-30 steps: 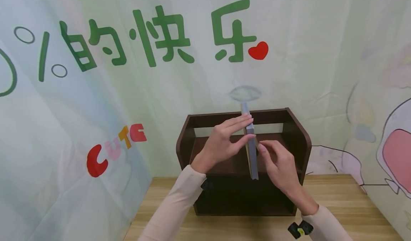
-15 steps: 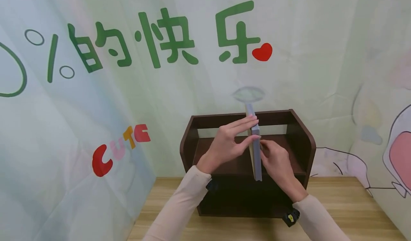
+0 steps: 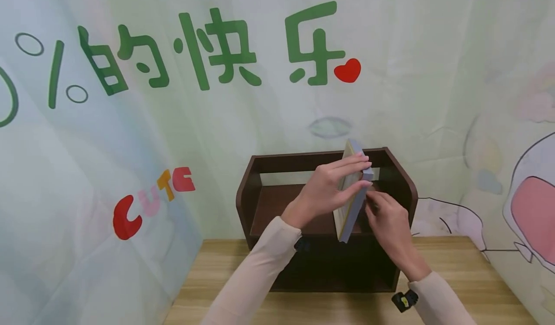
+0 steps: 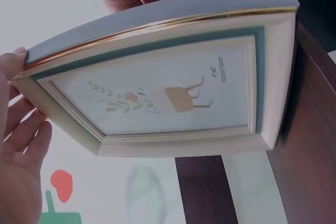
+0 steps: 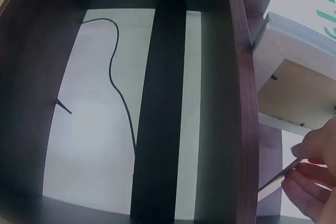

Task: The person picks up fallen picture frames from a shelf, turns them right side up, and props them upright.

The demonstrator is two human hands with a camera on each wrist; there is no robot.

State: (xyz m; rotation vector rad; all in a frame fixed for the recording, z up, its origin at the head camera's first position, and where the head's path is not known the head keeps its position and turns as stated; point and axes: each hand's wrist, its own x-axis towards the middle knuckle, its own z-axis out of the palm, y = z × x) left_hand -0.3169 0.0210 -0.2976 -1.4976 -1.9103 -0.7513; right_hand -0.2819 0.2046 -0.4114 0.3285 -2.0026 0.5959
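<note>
A picture frame (image 3: 352,212) stands on the upper board of a dark brown shelf (image 3: 277,209), turned partly sideways. The left wrist view shows its pale moulding, gold line and drawing of an animal with leaves (image 4: 178,98). My left hand (image 3: 325,190) grips its top corner, thumb on the near edge and fingers over the top. Behind the frame, my right hand (image 3: 390,219) pinches a thin support leg (image 5: 281,177) between thumb and fingers. The frame's tan back panel (image 5: 296,93) shows in the right wrist view.
The shelf's right side panel (image 3: 401,185) rises close beside my right hand. Its dark lower compartment (image 3: 329,262) opens below the frame. A wooden table (image 3: 468,272) carries the shelf, and a printed curtain (image 3: 412,74) hangs behind.
The picture frame has moved right along the shelf and turned, so more of its front shows on the left. Both hands have moved right with it.
</note>
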